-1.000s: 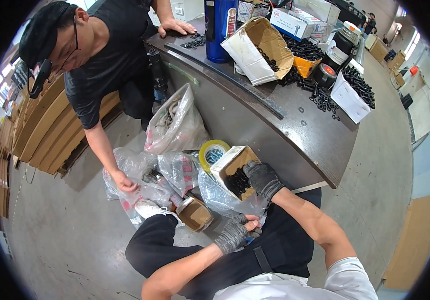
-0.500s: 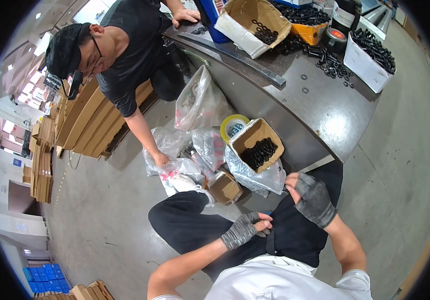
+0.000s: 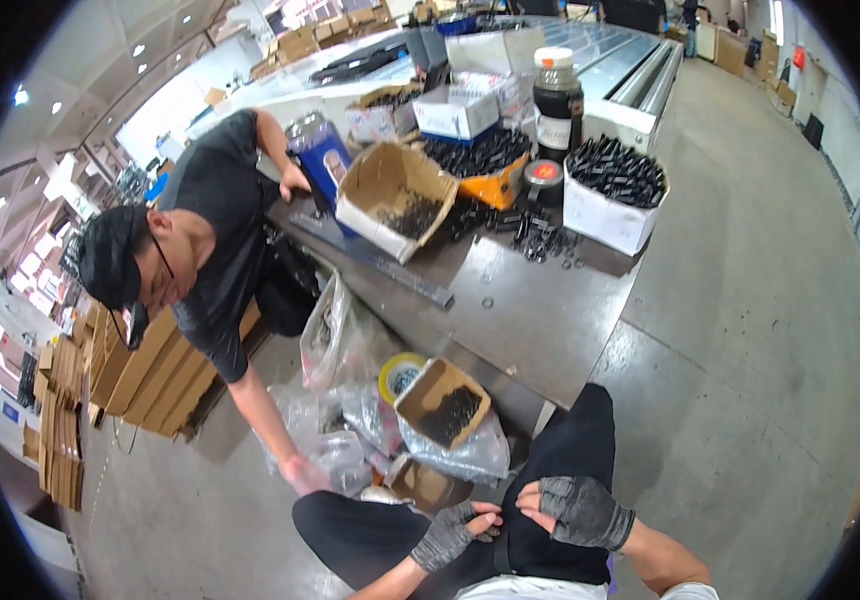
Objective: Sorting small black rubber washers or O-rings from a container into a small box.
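My left hand (image 3: 457,533), in a grey fingerless glove, is in my lap above my dark trousers (image 3: 370,535). Its thumb and fingertips are pinched together; whatever is between them is too small to make out. Just to the right, my right hand (image 3: 575,511), gloved alike, has its fingers curled in and the tips pressed together, also hiding any small thing there. The two hands are close but apart. Beyond them, an open cardboard box (image 3: 412,392) holding small black parts (image 3: 450,415) rests on clear plastic bags (image 3: 465,450).
A co-worker (image 3: 215,250) leans in from the left, one hand among the bags. On the dark table (image 3: 540,330) are a metal bar (image 3: 380,262), cartons of black parts (image 3: 615,172), loose rings, a dark jar (image 3: 556,105) and a blue can (image 3: 322,165). Flattened cardboard (image 3: 155,370) is stacked at left.
My view has tilted up, showing more of the table and the room behind. My right hand has come down closer to my left. The co-worker's hand is still among the bags.
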The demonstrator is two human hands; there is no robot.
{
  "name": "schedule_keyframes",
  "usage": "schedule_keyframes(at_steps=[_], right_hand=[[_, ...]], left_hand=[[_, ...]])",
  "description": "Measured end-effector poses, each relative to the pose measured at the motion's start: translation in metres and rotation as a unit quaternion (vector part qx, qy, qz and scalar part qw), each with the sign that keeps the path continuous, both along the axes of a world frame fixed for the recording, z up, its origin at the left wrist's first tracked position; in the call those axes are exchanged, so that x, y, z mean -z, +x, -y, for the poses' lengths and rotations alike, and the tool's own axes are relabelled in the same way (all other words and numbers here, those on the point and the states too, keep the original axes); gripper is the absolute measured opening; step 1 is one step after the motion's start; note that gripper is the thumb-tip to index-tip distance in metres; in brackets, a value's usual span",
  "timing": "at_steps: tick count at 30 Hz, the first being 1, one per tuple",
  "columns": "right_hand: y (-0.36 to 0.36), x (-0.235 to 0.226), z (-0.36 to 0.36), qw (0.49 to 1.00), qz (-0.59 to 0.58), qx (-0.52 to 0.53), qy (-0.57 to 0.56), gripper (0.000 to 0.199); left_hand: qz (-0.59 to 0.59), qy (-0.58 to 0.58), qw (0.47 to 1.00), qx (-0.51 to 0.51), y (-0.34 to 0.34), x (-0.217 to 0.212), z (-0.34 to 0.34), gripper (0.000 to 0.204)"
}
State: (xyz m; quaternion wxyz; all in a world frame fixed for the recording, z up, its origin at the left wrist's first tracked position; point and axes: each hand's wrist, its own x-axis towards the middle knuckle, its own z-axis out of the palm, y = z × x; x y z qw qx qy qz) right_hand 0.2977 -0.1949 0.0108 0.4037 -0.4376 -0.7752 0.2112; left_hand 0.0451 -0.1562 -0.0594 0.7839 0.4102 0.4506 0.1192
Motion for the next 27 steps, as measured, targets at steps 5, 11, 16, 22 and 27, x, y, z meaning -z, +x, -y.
schedule_keyframes(at_steps=[5, 11, 16, 22, 27], right_hand=[[0.041, -0.084, -0.051, 0.991, 0.048, 0.065, 0.104, 0.016], [0.067, -0.121, -0.203, 0.950, 0.225, 0.179, 0.126, 0.033], [0.051, -0.117, -0.305, 0.913, 0.332, 0.229, 0.067, 0.042], [0.048, -0.109, -0.350, 0.899, 0.394, 0.183, 0.055, 0.035], [0.065, -0.101, -0.354, 0.899, 0.395, 0.119, 0.148, 0.028]], left_hand=[[-0.030, 0.149, 0.988, 0.022, -0.004, -0.016, -0.028, 0.030], [0.023, 0.127, 0.991, -0.034, -0.006, -0.006, -0.037, 0.028], [0.063, 0.198, 0.970, -0.127, -0.006, -0.013, -0.029, 0.020], [0.098, 0.093, 0.985, -0.104, -0.024, 0.014, -0.028, 0.028], [0.094, 0.088, 0.986, -0.107, -0.016, 0.005, -0.030, 0.028]])
